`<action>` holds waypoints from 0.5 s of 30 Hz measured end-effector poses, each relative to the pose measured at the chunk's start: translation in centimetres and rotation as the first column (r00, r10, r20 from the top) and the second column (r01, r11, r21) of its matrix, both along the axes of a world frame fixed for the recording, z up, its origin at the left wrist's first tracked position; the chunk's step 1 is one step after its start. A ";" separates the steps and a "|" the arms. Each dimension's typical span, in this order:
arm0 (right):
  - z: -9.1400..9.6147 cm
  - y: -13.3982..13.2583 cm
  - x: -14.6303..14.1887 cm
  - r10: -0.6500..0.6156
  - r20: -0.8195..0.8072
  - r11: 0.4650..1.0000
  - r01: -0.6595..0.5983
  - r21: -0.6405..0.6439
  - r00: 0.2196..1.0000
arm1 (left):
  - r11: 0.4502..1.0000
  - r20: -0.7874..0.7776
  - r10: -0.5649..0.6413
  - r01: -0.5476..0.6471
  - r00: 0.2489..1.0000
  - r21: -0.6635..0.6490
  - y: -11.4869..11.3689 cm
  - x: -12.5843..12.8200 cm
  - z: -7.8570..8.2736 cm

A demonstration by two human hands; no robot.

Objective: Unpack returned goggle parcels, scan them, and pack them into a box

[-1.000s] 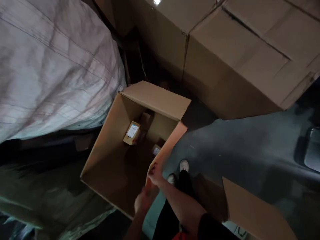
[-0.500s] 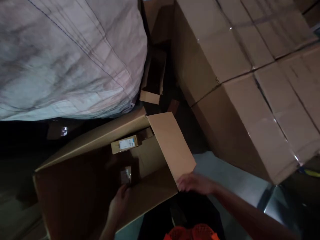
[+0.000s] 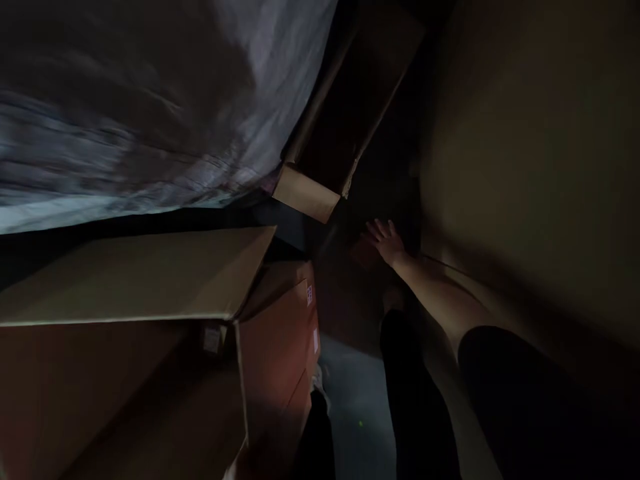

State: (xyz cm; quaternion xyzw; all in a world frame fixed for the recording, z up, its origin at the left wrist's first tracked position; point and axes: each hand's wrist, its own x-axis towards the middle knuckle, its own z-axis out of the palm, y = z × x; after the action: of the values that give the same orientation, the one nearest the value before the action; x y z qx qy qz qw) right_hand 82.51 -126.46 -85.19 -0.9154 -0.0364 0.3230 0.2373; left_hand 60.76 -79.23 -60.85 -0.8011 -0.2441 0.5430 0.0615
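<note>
Person working among cartons in dim light, as I am seeing it from close by. The right hand [image 3: 385,241] is reaching down into a shadowed gap, its bare forearm emerging from a dark sleeve [image 3: 520,387]. The grip is spreading wide — fingers splaying apart, closing on nothing that I can see. Just under and beside the fingertips, a small reddish-brown piece [image 3: 364,255] is lying low in the shadow; whether the hand is touching it, I cannot tell. The left hand is staying outside the view, so I cannot tell what its grip is doing.

Beyond the hand, a long narrow box [image 3: 307,192] is lying with its top open, its short end flap catching the light and its hollow falling into darkness. A large pale sack [image 3: 200,100] is bulging beside it at upper left. At lower left, a big open carton [image 3: 275,360] is standing with one broad flap [image 3: 145,280] folding outward — a small labelled box [image 3: 213,339] is resting inside. A large cardboard face [image 3: 530,153] is filling the right side. The person's dark-trousered legs [image 3: 417,400] are standing on the grey floor [image 3: 357,407], one pale shoe [image 3: 320,383] showing beside the open carton.
</note>
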 end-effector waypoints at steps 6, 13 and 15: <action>-3.8 0.6 -0.2 0.039 -0.012 0.999 -0.039 -0.012 0.999 | 0.978 0.048 0.100 -0.107 0.994 0.181 0.4 -0.4 2.2; 6.1 2.4 -9.6 -0.363 -0.389 0.927 0.369 -0.061 0.847 | 0.970 0.263 0.162 -0.203 0.951 0.135 -1.9 -1.4 6.8; 10.5 3.3 -10.7 -0.486 -0.437 0.858 0.509 -0.072 0.757 | 0.981 0.228 0.149 -0.173 0.962 0.089 -4.4 2.0 8.7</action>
State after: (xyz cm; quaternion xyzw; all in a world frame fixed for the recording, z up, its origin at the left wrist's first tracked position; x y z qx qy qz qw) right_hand 71.76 -123.15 -74.72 -0.7884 0.2543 0.4454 0.3397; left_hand 62.76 -83.60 -52.17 -0.8291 -0.3429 0.4403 0.0328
